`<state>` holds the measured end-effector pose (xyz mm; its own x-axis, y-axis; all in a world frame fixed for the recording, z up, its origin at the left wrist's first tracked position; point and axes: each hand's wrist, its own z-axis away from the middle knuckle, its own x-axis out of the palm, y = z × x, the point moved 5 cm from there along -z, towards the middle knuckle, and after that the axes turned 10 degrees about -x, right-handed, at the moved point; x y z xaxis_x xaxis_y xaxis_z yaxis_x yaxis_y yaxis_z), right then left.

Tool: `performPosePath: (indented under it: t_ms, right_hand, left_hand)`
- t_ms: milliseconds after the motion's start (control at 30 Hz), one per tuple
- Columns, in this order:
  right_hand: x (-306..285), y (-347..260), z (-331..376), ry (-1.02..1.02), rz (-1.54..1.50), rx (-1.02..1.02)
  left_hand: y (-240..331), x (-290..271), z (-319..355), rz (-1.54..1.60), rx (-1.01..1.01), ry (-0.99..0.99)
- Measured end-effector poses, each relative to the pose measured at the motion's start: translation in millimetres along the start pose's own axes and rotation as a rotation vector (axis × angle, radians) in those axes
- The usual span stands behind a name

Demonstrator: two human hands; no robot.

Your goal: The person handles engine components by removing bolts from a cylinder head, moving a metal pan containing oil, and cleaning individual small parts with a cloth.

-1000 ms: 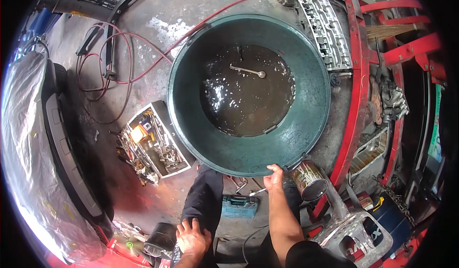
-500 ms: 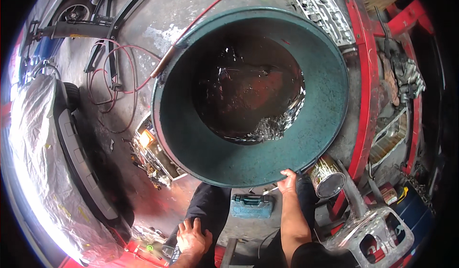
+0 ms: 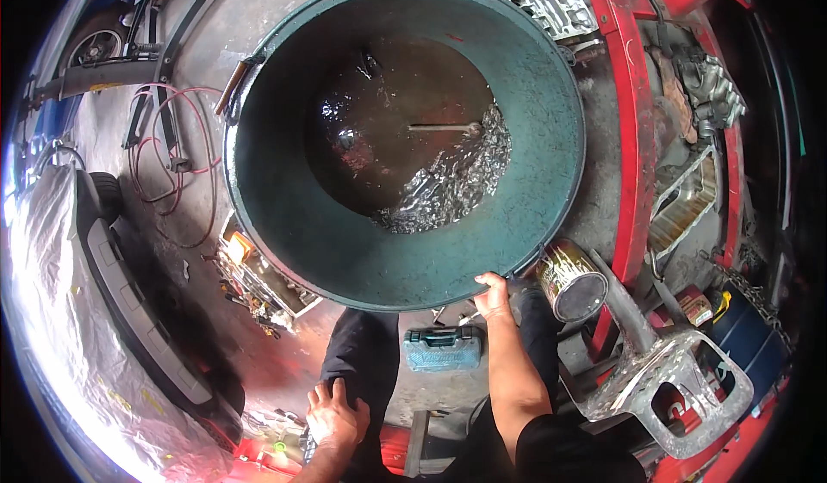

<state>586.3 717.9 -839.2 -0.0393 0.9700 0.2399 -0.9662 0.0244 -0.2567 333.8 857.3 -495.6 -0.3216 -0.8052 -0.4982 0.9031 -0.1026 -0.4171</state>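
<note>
A large dark green bucket [image 3: 534,182] is tilted in front of me, with dirty brown liquid [image 3: 388,139] in its bottom. A thin metal rod with a thicker end [image 3: 444,127] shows at the surface. My right hand [image 3: 495,297] is closed on the near rim, thumb over the edge and fingers underneath, partly hidden. My left hand [image 3: 335,415] rests on my left thigh [image 3: 366,354], fingers slightly apart, holding nothing. The bucket's handle grip [image 3: 233,87] hangs at its left side.
A teal tool case [image 3: 443,350] lies between my feet. To the right stand a paint-stained can [image 3: 572,285], a grey plastic stool [image 3: 655,380] and a red metal frame [image 3: 633,139]. A wrapped bumper [image 3: 138,302] and red hose [image 3: 177,182] are at left.
The bucket and my right hand sit further up and left in view. The liquid has swirled, rippling at the near right, and the metal rod now shows. My left hand stays on my thigh.
</note>
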Motion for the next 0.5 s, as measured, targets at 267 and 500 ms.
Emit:
performPosePath:
  t_ms: [267,500]
  right_hand:
    - [-1,-1,-4,-0.002,0.013,-0.036]
    - [38,-6,10,0.025,0.121,-0.081]
  left_hand:
    - [-2,3,0,-0.022,-0.004,-0.010]
    - [-3,0,1,0.039,-0.016,-0.031]
